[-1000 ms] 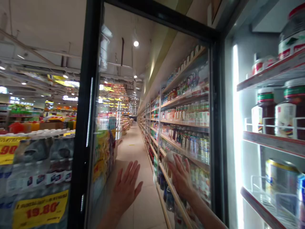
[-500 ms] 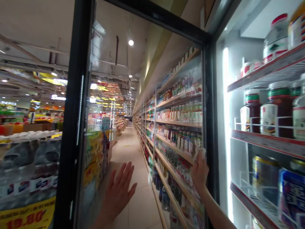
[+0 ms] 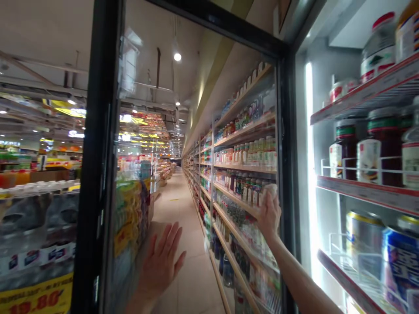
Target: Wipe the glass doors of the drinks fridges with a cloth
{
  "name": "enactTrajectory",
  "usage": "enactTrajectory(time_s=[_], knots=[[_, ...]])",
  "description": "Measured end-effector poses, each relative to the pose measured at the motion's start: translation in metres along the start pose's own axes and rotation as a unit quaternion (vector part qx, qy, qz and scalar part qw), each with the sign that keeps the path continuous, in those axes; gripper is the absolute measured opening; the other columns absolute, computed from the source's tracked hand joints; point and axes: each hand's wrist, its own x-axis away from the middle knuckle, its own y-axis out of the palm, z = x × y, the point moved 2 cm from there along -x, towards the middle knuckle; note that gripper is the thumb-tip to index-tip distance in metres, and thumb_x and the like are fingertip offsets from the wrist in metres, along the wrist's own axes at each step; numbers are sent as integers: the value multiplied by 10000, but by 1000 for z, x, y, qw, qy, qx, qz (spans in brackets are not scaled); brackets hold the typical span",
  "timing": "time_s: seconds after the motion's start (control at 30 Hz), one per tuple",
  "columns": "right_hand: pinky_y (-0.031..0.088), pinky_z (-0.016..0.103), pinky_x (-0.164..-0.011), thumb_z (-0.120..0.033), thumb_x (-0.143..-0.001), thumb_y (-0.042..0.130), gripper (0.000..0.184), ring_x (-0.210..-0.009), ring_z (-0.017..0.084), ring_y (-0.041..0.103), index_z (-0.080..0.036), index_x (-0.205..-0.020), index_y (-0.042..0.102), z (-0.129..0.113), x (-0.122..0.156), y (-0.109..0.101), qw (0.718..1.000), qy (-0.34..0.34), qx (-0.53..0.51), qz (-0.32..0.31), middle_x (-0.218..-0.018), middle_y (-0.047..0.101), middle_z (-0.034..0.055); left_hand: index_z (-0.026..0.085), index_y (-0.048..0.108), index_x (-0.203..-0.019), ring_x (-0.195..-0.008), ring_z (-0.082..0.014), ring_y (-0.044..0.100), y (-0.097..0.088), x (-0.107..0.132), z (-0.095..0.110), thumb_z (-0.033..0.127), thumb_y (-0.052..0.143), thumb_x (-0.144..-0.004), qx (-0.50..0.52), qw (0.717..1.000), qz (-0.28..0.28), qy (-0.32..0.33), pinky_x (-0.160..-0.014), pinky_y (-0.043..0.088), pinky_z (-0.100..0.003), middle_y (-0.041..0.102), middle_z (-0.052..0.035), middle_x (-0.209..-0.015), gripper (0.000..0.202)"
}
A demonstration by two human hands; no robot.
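Observation:
A framed glass door (image 3: 284,131) stands swung out in front of me, and the aisle shows through its pane. My right hand (image 3: 270,216) is pressed near the right side of the glass, closed on a crumpled white cloth (image 3: 271,190). Lower and to the left, my left hand (image 3: 162,257) is raised with fingers spread and its back towards me. It appears to lie flat against the pane, though contact is hard to make out. Nothing shows in that hand.
To the right are lit fridge shelves (image 3: 363,192) with dark bottles (image 3: 343,150) and cans (image 3: 365,235). Wrapped bottle packs (image 3: 36,231) and a yellow price sign (image 3: 37,296) stand at the left. Beyond the glass runs an aisle floor (image 3: 178,200) beside stocked shelves.
My right hand has moved up and slightly left on the glass with the cloth. My left hand stays about where it was. The view has shifted slightly.

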Motion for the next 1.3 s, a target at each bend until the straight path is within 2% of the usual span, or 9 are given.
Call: enactTrajectory(time_s=[0.27,0.5,0.67,0.73,0.83,0.97,1.17,1.23,1.3], knots=[[329,505,-985,-244,-871,267,504,-1273,284,378,-133,-1329,443,-22,-65,3,999,39,2,29,-1358,436,169,196,215,-1426,-1360,-161,244,1,2,-1,431,362,-901,17,1000,-1,-4,-1138,113,-402,513,-71,-1311,593],[202,475,-1079,-164,-849,356,440,-1333,215,307,-268,-1239,533,-74,-25,6,946,-307,-14,-99,-1414,405,52,198,209,-1428,-1367,-163,225,1,1,-1,414,344,-908,11,1000,8,2,-1137,119,-410,499,-67,-1324,579],[311,508,-997,-207,-861,299,461,-1255,275,416,-121,-1259,515,-28,-93,2,1000,-22,15,14,-1325,481,178,192,187,-1433,-1375,-138,191,0,0,0,414,339,-906,-1,1000,9,7,-1148,89,-380,485,-51,-1336,591],[347,497,-966,-205,-866,273,479,-1248,280,421,-101,-1279,493,-32,-109,6,999,14,12,45,-1321,476,194,186,193,-1432,-1376,-149,191,0,2,0,410,358,-898,-4,1000,6,14,-1150,88,-385,463,-48,-1354,602],[313,472,-1010,-190,-867,312,453,-1299,247,361,-199,-1278,502,-67,-94,11,994,-112,-1,15,-1370,448,123,180,209,-1428,-1372,-164,209,1,3,-3,405,370,-891,-9,1000,6,19,-1145,106,-402,465,-52,-1352,604],[218,469,-1075,-141,-851,372,475,-1334,211,311,-299,-1286,481,-90,-62,13,931,-356,-4,-84,-1407,418,52,142,225,-1423,-1376,-185,192,1,1,-5,357,408,-869,-48,996,10,68,-1146,88,-409,448,-80,-1365,621],[287,544,-1002,-189,-867,317,484,-1266,281,398,-226,-1333,440,-80,-117,18,990,-105,-16,88,-1344,475,130,176,194,-1433,-1379,-168,178,-4,0,-6,340,417,-842,-69,996,13,60,-1153,81,-395,443,-25,-1369,652],[288,528,-1010,-190,-867,329,475,-1276,276,388,-248,-1320,459,-109,-114,22,985,-157,-25,59,-1368,454,114,169,207,-1430,-1377,-171,185,-3,0,-5,323,445,-827,-79,994,11,76,-1154,78,-390,459,-27,-1355,667],[264,486,-1046,-174,-856,365,485,-1305,240,357,-294,-1318,453,-141,-95,23,951,-307,-27,-18,-1399,427,70,168,223,-1426,-1371,-171,206,-3,0,-5,360,434,-840,-61,996,25,56,-1154,89,-385,483,-31,-1335,652]])
